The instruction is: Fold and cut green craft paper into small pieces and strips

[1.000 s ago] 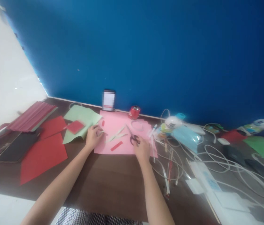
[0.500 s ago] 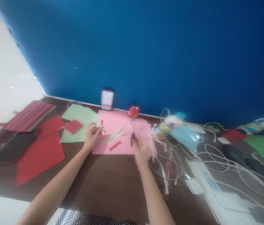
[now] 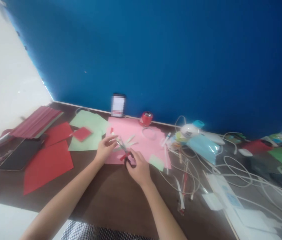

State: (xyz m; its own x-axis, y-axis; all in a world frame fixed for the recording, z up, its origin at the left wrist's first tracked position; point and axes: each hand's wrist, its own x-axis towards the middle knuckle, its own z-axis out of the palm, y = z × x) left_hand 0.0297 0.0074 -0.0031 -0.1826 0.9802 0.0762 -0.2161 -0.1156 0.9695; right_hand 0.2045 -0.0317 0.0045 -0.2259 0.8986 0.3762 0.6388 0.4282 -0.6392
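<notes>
My right hand (image 3: 138, 167) is closed around the dark handles of a pair of scissors (image 3: 122, 144), whose blades point up and left toward my other fingertips. My left hand (image 3: 105, 147) pinches a small pale paper strip (image 3: 117, 140), blurred, right at the blades; whether they touch it I cannot tell. Beneath both hands lies pink paper (image 3: 153, 141). Several pale green strips (image 3: 131, 140) rest on it, and a red strip (image 3: 122, 158) is partly covered by the scissors. A pale green paper piece (image 3: 157, 162) lies right of my right hand.
Green sheets (image 3: 88, 120), red sheets (image 3: 53, 166), a dark phone (image 3: 18, 156) and a pink stack (image 3: 37, 121) lie left. Behind stand an upright phone (image 3: 118, 106) and a red round object (image 3: 146, 118). Tangled white cables (image 3: 233, 181) and a power strip (image 3: 226, 193) fill the right.
My right hand has moved left with the scissors, bringing the blades up to my left fingertips. The pale green piece by the right hand now shows. The whole view has shifted slightly.
</notes>
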